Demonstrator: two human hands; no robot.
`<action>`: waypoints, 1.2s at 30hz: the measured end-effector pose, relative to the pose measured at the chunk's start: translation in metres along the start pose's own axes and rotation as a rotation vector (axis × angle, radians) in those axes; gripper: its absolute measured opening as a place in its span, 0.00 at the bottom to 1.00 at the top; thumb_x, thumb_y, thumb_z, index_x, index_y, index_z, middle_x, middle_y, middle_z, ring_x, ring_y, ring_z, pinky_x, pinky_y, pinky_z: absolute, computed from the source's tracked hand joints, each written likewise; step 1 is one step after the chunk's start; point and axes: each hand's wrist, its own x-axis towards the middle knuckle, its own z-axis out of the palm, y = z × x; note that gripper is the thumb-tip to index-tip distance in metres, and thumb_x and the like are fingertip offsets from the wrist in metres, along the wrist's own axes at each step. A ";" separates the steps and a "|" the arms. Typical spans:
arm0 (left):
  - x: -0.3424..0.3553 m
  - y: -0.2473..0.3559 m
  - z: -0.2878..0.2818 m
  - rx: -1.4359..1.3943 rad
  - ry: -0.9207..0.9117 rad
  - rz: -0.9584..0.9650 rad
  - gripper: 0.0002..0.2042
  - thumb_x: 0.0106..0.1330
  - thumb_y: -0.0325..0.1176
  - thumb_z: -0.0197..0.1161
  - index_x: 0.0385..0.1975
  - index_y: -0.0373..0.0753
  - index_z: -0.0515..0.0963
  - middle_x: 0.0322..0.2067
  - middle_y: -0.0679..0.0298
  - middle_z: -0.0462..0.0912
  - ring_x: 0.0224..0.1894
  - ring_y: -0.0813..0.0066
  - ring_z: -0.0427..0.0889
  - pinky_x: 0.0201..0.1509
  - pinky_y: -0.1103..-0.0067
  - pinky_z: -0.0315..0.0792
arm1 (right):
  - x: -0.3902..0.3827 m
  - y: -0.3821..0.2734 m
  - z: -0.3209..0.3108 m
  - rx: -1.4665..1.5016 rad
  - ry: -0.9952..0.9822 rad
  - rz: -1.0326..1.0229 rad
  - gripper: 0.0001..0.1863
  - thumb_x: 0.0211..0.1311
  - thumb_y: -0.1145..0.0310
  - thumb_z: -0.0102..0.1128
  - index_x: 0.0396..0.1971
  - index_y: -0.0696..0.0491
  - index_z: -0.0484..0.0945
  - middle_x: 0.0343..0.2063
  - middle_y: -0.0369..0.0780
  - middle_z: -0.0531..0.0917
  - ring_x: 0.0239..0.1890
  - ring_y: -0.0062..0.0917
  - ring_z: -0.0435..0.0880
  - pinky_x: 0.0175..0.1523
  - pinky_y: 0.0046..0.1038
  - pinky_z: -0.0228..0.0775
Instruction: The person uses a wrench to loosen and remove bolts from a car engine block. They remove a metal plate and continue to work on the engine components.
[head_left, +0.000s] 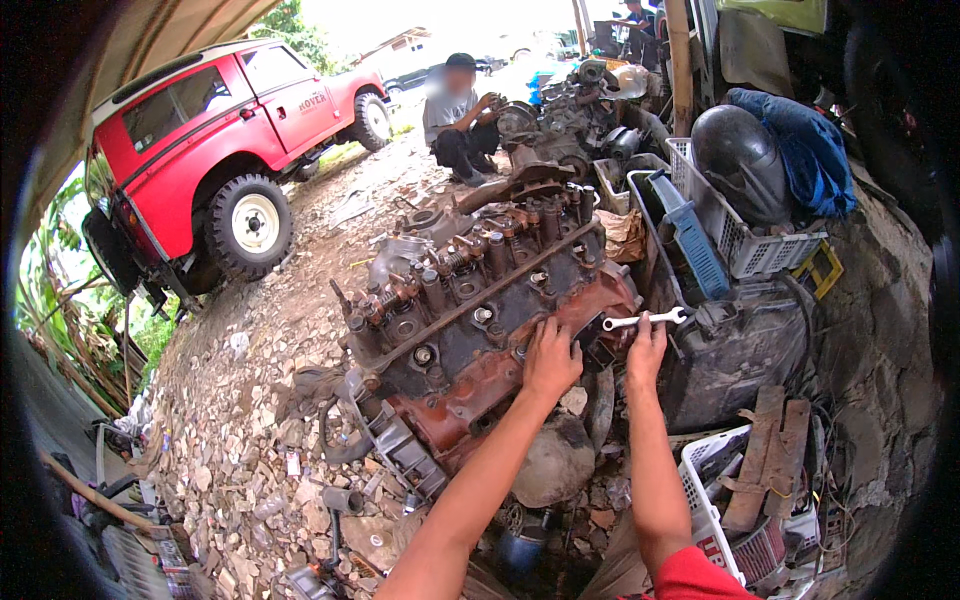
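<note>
A large engine block (485, 362), rust-red low down and dark with grime above, lies in front of me. Valve springs and rocker parts (455, 265) line its top. My left hand (553, 357) rests against the block's near side, fingers stretched out and holding nothing. To the right of it, my right hand (646, 350) grips a silver combination wrench (652, 319) between thumb and fingers. The wrench lies nearly level, its open jaw pointing right and its ring end at the block's dark right end. Whether that ring sits on a bolt, I cannot tell.
White crates (705, 490) of scrap parts stand at my right, beside a dirty black tank (740, 350). A dark helmet (740, 165) sits behind them. Rubble (260, 430) covers the ground. A person (460, 115) squats beyond the engine; a red off-road vehicle (215, 145) stands far left.
</note>
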 end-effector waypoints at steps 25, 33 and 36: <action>0.002 -0.009 0.004 -0.206 0.093 -0.063 0.09 0.59 0.30 0.61 0.30 0.29 0.81 0.33 0.46 0.80 0.39 0.45 0.79 0.46 0.61 0.72 | -0.081 0.017 -0.001 0.273 -0.086 0.364 0.08 0.67 0.70 0.59 0.32 0.55 0.69 0.26 0.43 0.83 0.24 0.25 0.84 0.29 0.26 0.75; 0.004 0.001 -0.006 -0.233 0.087 -0.111 0.11 0.59 0.34 0.64 0.31 0.30 0.82 0.33 0.44 0.81 0.39 0.44 0.80 0.45 0.61 0.73 | -0.082 0.029 0.003 0.235 -0.041 0.195 0.10 0.67 0.70 0.59 0.29 0.54 0.68 0.26 0.40 0.82 0.26 0.23 0.83 0.33 0.25 0.76; 0.004 -0.001 -0.004 -0.260 0.138 -0.085 0.11 0.59 0.34 0.64 0.32 0.30 0.82 0.34 0.42 0.81 0.39 0.43 0.80 0.46 0.61 0.73 | -0.081 0.026 0.004 0.232 -0.108 0.231 0.10 0.66 0.70 0.61 0.29 0.54 0.69 0.25 0.38 0.82 0.26 0.20 0.82 0.34 0.23 0.74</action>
